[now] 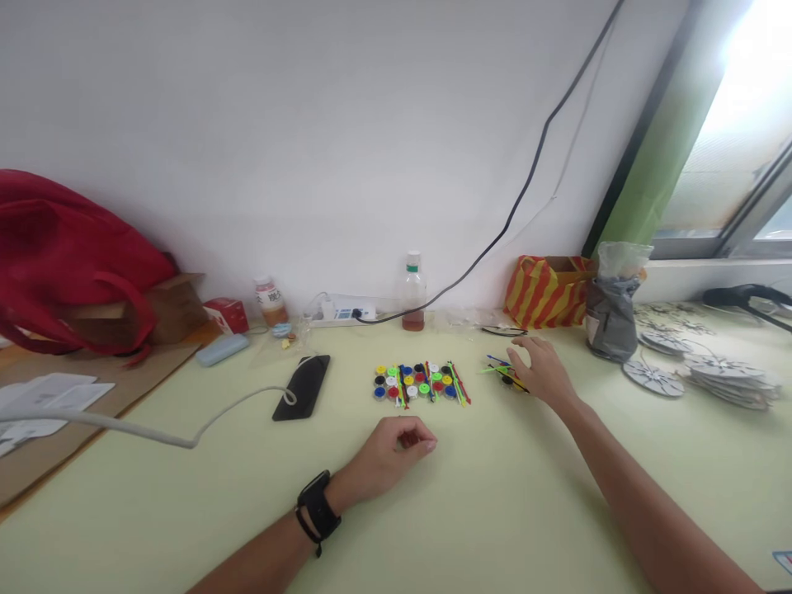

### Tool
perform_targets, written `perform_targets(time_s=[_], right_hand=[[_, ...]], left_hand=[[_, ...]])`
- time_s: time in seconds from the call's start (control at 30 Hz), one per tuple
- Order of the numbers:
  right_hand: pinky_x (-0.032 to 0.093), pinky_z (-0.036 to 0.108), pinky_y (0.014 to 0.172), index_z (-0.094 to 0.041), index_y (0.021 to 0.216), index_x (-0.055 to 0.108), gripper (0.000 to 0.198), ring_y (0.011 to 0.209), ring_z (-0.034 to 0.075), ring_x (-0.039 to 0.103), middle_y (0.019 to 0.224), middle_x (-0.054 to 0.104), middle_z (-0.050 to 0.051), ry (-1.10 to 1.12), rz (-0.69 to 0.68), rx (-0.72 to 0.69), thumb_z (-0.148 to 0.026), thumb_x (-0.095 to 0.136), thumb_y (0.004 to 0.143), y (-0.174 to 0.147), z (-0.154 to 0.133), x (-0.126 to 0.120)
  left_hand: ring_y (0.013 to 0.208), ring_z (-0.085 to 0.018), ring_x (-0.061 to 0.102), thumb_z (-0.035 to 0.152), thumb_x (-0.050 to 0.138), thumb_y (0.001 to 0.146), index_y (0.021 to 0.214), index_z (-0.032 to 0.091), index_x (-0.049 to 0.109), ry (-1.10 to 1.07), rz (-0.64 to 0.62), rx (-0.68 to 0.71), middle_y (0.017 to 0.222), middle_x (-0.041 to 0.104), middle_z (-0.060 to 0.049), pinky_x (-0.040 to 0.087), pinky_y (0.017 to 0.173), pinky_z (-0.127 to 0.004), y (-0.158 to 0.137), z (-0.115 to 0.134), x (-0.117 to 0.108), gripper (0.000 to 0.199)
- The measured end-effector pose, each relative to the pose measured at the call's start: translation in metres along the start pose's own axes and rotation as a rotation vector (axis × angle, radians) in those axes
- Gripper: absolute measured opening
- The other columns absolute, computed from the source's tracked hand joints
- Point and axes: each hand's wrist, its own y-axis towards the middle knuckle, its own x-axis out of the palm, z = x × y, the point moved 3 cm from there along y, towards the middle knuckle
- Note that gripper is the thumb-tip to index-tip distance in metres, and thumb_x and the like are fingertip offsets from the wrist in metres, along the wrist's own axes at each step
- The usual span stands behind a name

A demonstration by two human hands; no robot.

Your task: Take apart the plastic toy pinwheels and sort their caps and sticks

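My left hand [391,455] rests on the table with its fingers curled in and the tips pressed together; what may be inside is hidden. Just beyond it lie rows of small round discs [423,388] in yellow, green, white, red, blue and black. Groups of thin coloured plastic sticks [459,384] lie between and beside these rows. Over to the right, my right hand [539,368] reaches over a small loose pile of sticks [495,368], its fingers apart. A dark disc with a yellow part [507,380] shows under that hand.
A black phone [301,388] with a pale cable lies left of the discs. Against the wall stand a bottle [414,293], a power strip [350,310] and a striped bag [548,291]. Stacked grey discs [723,379] sit at right, a red bag [68,256] at left.
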Motion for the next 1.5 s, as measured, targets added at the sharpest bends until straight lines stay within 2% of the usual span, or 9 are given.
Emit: perform_targets(time_s=[0.13,0.4,0.6,0.83,1.0,1.07,1.17,1.3,1.5], right_hand=[[0.042,0.045,0.105,-0.019,0.123,0.065,0.037,0.128,0.031,0.051,0.136,0.060,0.014,-0.075,-0.144,-0.119,-0.035,0.051,0.093,0.025,-0.021,0.012],[0.024,0.053,0.117,-0.020,0.121,0.071,0.037,0.150,0.036,0.021,0.166,0.029,0.009,-0.249,-0.279,-0.258,-0.026,0.054,0.089,0.072,-0.095,0.049],[0.016,0.057,0.118,-0.012,0.127,0.065,0.046,0.147,0.038,0.027,0.147,0.054,0.019,-0.237,-0.210,-0.190,-0.011,0.051,0.083,0.075,-0.123,0.069],[0.041,0.047,0.100,-0.014,0.118,0.063,0.035,0.116,0.032,0.055,0.120,0.065,0.018,-0.083,0.031,-0.086,-0.011,0.044,0.089,0.086,-0.106,0.021],[0.053,0.036,0.073,-0.024,0.121,0.056,0.040,0.076,0.020,0.063,0.092,0.063,0.003,0.756,0.175,0.082,-0.022,0.061,0.081,0.094,-0.106,-0.028],[0.054,0.035,0.073,-0.026,0.123,0.054,0.048,0.076,0.018,0.064,0.091,0.059,0.000,1.081,0.122,0.162,-0.026,0.066,0.076,0.093,-0.119,-0.037],[0.054,0.034,0.075,-0.023,0.105,0.061,0.037,0.075,0.015,0.064,0.087,0.057,-0.002,1.305,-0.030,0.196,-0.026,0.070,0.069,0.086,-0.149,-0.041],[0.055,0.034,0.079,-0.021,0.092,0.061,0.028,0.076,0.014,0.062,0.091,0.062,0.000,1.348,-0.134,0.183,-0.030,0.075,0.069,0.076,-0.178,-0.044],[0.059,0.035,0.077,-0.023,0.106,0.062,0.046,0.081,0.018,0.067,0.089,0.069,0.002,1.240,-0.513,0.111,-0.043,0.085,0.071,0.064,-0.184,-0.042]], left_hand=[[0.077,-0.018,0.062,0.035,0.064,0.093,0.084,0.018,0.072,0.110,-0.018,0.065,0.085,0.072,-0.005,0.047,0.069,-0.028,-0.003,0.017,-0.001,0.021],[0.085,-0.022,0.068,0.025,0.059,0.095,0.096,0.026,0.075,0.391,-0.151,0.384,0.094,0.076,-0.003,0.047,0.076,-0.031,0.025,0.104,-0.020,0.016],[0.089,-0.025,0.069,0.031,0.062,0.093,0.102,0.025,0.076,0.509,-0.115,0.434,0.100,0.076,-0.004,0.049,0.074,-0.033,0.070,0.131,-0.041,0.018],[0.098,-0.023,0.069,0.041,0.062,0.093,0.114,0.025,0.073,0.452,0.025,0.313,0.108,0.075,-0.005,0.052,0.080,-0.032,0.087,0.110,-0.090,0.028],[0.116,-0.024,0.063,0.042,0.068,0.090,0.130,0.027,0.062,0.168,0.397,0.285,0.133,0.065,-0.008,0.052,0.089,-0.033,0.106,0.078,-0.096,0.043],[0.121,-0.026,0.060,0.045,0.072,0.087,0.135,0.025,0.057,0.000,0.579,0.192,0.140,0.060,-0.012,0.051,0.091,-0.035,0.115,0.062,-0.090,0.053],[0.111,-0.026,0.065,0.056,0.070,0.086,0.130,0.020,0.060,-0.196,0.522,0.025,0.129,0.066,-0.015,0.053,0.086,-0.034,0.127,0.042,-0.076,0.058],[0.086,-0.019,0.069,0.061,0.068,0.086,0.110,0.018,0.071,-0.228,0.366,0.069,0.103,0.075,-0.010,0.052,0.069,-0.027,0.132,0.034,-0.074,0.050],[0.052,-0.012,0.059,0.060,0.070,0.084,0.095,0.016,0.074,-0.170,0.440,0.171,0.074,0.073,-0.005,0.044,0.046,-0.022,0.128,0.034,-0.085,0.045]])
